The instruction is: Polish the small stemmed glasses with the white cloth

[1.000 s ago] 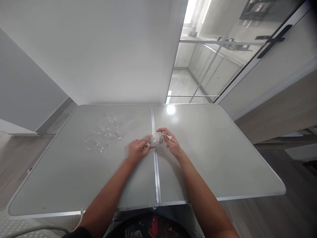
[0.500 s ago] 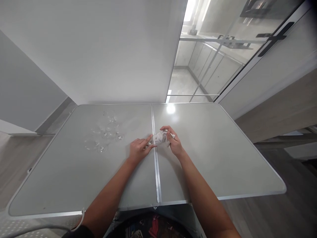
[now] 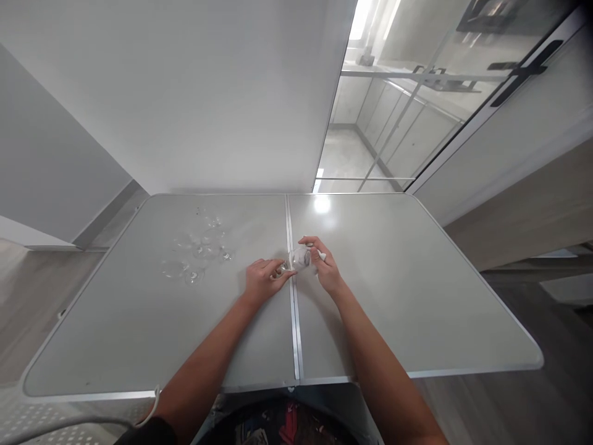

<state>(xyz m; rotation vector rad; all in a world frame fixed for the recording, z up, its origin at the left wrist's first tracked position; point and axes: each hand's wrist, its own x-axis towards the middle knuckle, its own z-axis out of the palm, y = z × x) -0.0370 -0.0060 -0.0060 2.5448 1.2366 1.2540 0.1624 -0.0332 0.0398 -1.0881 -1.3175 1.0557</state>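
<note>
I have a clear stemmed glass (image 3: pixel 301 258) tipped on its side over the metal seam (image 3: pixel 295 334) of the folding table (image 3: pixel 398 296), bowl right of the seam, foot end left of it. I judge it light, stiff, slick and thin-walled, most likely to snap at the stem, so the safest hold is a gentle one on the stem close to the bowl, with no twisting against the rim. The white cloth (image 3: pixel 322 255) looks soft and limp.

My left hand (image 3: pixel 263 279), just left of the seam, closes thumb and forefinger about the stem end. My right hand (image 3: pixel 327 269), just right of the seam, is half curled, with the cloth bunched at the bowl's mouth; I cannot tell how far inside it goes. Both forearms angle inward toward the seam. Well left of it sit more clear glasses (image 3: pixel 202 248), too faint for me to count.
</note>
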